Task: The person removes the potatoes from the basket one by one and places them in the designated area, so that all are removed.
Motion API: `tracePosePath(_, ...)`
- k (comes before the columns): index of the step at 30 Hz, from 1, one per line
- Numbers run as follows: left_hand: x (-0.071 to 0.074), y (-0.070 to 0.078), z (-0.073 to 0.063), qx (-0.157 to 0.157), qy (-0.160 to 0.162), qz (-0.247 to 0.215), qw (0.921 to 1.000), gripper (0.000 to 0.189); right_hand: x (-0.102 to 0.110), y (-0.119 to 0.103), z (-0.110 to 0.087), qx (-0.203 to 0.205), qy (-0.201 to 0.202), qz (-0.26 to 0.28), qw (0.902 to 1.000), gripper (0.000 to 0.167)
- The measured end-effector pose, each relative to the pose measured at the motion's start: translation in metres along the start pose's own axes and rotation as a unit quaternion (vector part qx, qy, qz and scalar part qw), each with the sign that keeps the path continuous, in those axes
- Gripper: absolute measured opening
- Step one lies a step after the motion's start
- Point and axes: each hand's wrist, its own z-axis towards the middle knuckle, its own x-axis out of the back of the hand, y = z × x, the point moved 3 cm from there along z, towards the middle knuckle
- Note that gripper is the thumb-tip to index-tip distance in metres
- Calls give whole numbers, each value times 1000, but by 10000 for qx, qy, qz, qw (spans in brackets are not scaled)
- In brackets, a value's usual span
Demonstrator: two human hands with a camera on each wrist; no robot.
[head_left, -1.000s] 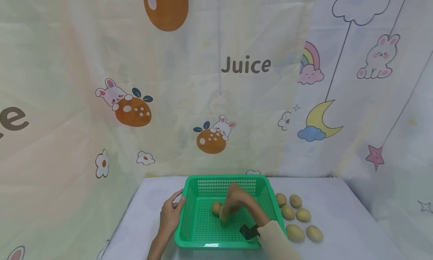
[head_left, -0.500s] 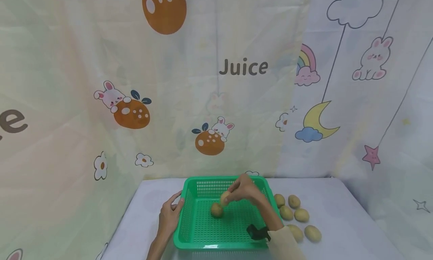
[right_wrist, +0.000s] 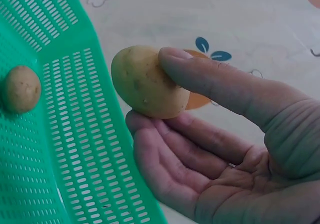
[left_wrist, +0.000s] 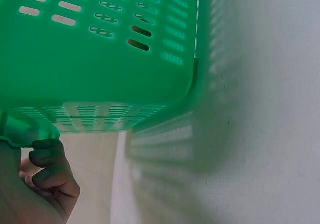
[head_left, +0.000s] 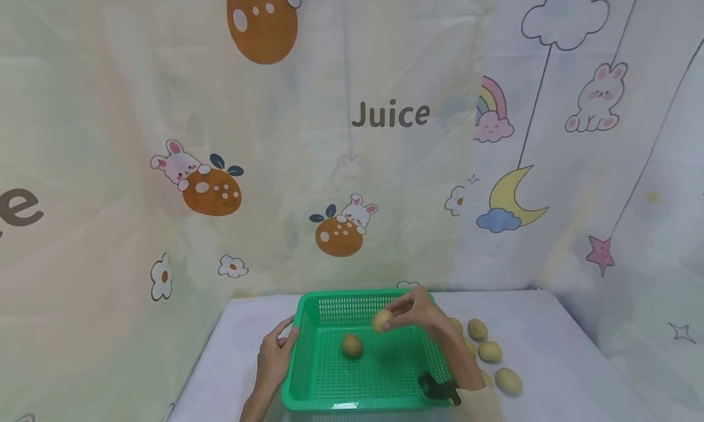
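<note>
A green plastic basket (head_left: 330,405) with slotted walls stands on the table. My left hand (head_left: 275,356) grips its left rim; in the left wrist view the fingers (left_wrist: 52,171) curl at the edge of the basket (left_wrist: 95,73). Above the basket's right half, my right hand (head_left: 422,312) pinches a yellowish potato (head_left: 381,320) between thumb and fingertips. The right wrist view shows that potato (right_wrist: 137,81) held up level with the rim. One other potato (head_left: 352,345) lies on the basket floor, left of centre.
Several potatoes (head_left: 508,381) lie on the white tabletop (head_left: 566,361) right of the basket, partly hidden by my right forearm. A dark device (head_left: 437,388) sits at my right wrist. Behind the table hangs a printed cloth (head_left: 407,226).
My right hand has lifted the potato from inside the basket and moved up and to the right with it. The left hand stays at the rim. The head view has shifted slightly.
</note>
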Motion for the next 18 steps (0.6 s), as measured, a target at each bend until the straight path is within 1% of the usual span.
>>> tracePosePath(3,-2,0,2,5,-28,-2,10000,51,5,2,-5,19,-56,100,9999,42)
tracePosePath(8,-1,-3,2,-17,14,22,10000,51,10,4,-11,27,-99,347,9993,44)
tracePosePath(10,-1,-3,2,-32,13,18,10000,51,13,4,-14,11,-67,529,9986,45)
tracePosePath(15,-1,-1,2,7,-22,5,10000,52,22,7,-21,112,41,870,9961,50)
tracePosePath(18,-1,-1,1,15,0,11,10000,51,27,9,-24,148,102,917,9956,52)
